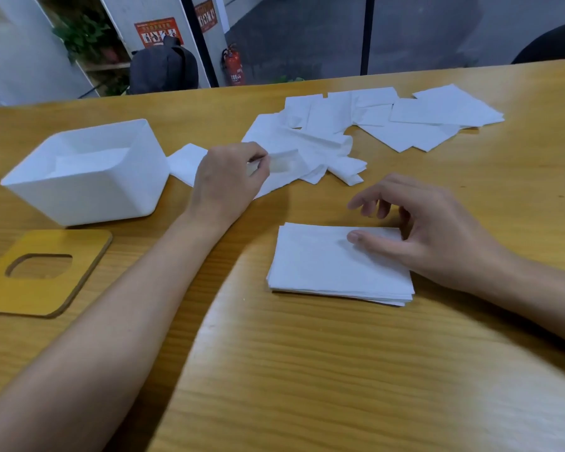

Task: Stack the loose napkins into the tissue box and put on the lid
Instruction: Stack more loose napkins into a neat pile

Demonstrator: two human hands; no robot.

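My left hand pinches a loose napkin beside the open tissue box; my right hand, fingers spread, rests its thumb on the neat stack; the lid lies before the box

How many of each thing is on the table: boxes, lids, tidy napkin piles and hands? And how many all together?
Tissue box: 1
Lid: 1
Tidy napkin stack: 1
Hands: 2, left hand and right hand
Total: 5
The loose napkins overlap too much to count.
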